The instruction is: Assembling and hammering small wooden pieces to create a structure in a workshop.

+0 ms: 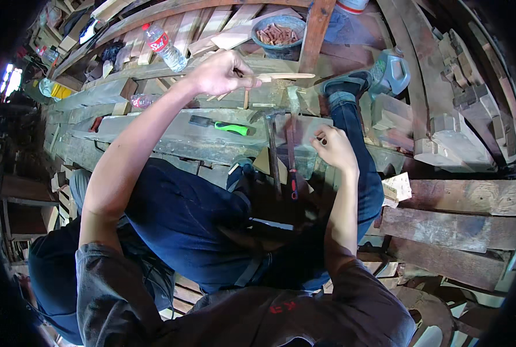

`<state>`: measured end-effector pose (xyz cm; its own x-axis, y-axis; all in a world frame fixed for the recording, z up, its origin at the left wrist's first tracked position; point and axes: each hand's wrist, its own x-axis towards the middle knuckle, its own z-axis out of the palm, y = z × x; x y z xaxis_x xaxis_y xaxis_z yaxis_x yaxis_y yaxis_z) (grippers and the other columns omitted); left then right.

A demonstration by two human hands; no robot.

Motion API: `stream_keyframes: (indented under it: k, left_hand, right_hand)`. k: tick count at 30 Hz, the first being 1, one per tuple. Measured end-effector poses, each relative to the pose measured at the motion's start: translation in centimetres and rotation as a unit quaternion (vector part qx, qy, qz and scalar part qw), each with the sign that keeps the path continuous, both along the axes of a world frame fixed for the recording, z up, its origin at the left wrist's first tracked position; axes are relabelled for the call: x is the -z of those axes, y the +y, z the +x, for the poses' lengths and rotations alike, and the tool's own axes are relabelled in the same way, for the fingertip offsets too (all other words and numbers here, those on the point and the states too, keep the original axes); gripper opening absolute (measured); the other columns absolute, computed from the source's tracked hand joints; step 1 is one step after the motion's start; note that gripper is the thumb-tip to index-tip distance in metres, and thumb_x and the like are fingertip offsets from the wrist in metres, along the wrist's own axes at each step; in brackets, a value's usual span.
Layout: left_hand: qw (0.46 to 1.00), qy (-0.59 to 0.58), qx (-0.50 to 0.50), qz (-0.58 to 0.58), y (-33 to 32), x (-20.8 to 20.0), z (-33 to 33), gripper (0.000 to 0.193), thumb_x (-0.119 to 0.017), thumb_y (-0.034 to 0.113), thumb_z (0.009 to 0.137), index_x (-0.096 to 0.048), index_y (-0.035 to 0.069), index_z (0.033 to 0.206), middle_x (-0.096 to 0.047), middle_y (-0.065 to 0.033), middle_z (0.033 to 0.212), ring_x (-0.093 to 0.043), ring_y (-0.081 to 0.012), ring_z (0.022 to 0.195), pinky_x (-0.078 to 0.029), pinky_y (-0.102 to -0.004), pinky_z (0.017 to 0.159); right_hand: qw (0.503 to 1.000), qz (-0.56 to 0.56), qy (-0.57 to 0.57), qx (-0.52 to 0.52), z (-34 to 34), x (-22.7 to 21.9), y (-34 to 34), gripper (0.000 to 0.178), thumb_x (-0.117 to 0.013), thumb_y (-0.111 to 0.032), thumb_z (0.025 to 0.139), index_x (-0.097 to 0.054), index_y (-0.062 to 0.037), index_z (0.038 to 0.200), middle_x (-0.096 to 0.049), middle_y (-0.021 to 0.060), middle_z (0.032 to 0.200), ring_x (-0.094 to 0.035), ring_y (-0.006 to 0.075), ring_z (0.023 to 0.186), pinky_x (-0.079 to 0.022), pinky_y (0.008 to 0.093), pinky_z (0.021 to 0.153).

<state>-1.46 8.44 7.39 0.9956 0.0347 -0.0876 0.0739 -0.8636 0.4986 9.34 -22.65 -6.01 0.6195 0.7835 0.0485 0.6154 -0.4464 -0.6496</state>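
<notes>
In my left hand [230, 72], raised over the planks, a thin flat wooden stick [289, 76] is pinched and points to the right. My right hand [337, 149] is beside my lower leg, fingers curled in; whether anything small lies inside them is hidden. Left of it lies a hammer [291, 136] with a red and black grip, next to another long-handled tool [274, 153] with a dark head. A chisel [230, 128] with a bright green handle rests on the plank below my left hand.
A dark bowl [300, 51] at the back holds many small wooden pegs. A clear bottle [174, 58] with a red cap stands left of it; another bottle [144, 100] lies nearby. On the right are a pale blue jug [391, 72], wood blocks [392, 111] and stacked boards [437, 227].
</notes>
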Motion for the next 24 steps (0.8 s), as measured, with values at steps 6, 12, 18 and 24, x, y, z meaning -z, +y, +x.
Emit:
stream_keyframes:
  k: [6, 12, 18, 24]
  left_hand:
    - [1.0, 0.025, 0.0, 0.003, -0.4, -0.5, 0.0, 0.031, -0.069, 0.034, 0.087, -0.075, 0.004, 0.086, -0.071, -0.0105, 0.077, -0.065, -0.0171, 0.071, -0.048, -0.0328, 0.069]
    - [1.0, -0.006, 0.017, 0.002, 0.1, 0.1, 0.0, 0.03, -0.068, 0.032, 0.087, -0.075, 0.003, 0.087, -0.071, -0.0103, 0.076, -0.065, -0.0173, 0.071, -0.049, -0.0319, 0.07]
    - [0.999, -0.009, 0.031, -0.008, -0.2, -0.4, -0.1, 0.021, -0.067, 0.023, 0.085, -0.075, 0.004, 0.086, -0.071, -0.0109, 0.078, -0.065, -0.0161, 0.072, -0.049, -0.031, 0.073]
    - [0.998, -0.024, 0.041, -0.042, 0.0, -0.1, -0.2, 0.02, -0.067, 0.023, 0.085, -0.074, 0.004, 0.085, -0.07, -0.0105, 0.075, -0.064, -0.0159, 0.07, -0.049, -0.0318, 0.071]
  right_hand:
    - [0.998, -0.055, 0.014, -0.025, 0.1, 2.2, 0.8, 0.026, -0.071, -0.023, 0.081, -0.063, -0.0004, 0.089, -0.068, 0.0214, 0.087, -0.066, 0.0383, 0.086, -0.052, 0.0448, 0.075]
    - [0.995, -0.089, 0.037, -0.029, -0.3, 2.0, 1.2, 0.027, -0.071, -0.024, 0.08, -0.063, 0.0001, 0.09, -0.068, 0.0222, 0.088, -0.066, 0.0385, 0.086, -0.052, 0.045, 0.077]
    - [0.994, -0.094, 0.041, -0.038, -0.5, 2.9, 1.7, 0.028, -0.071, -0.025, 0.08, -0.064, 0.0012, 0.089, -0.068, 0.0227, 0.087, -0.066, 0.0383, 0.087, -0.051, 0.0444, 0.077]
    - [0.983, -0.111, 0.102, -0.101, -2.2, 5.8, 3.9, 0.03, -0.07, -0.027, 0.082, -0.064, 0.0014, 0.091, -0.068, 0.0225, 0.089, -0.067, 0.0368, 0.091, -0.052, 0.0439, 0.081]
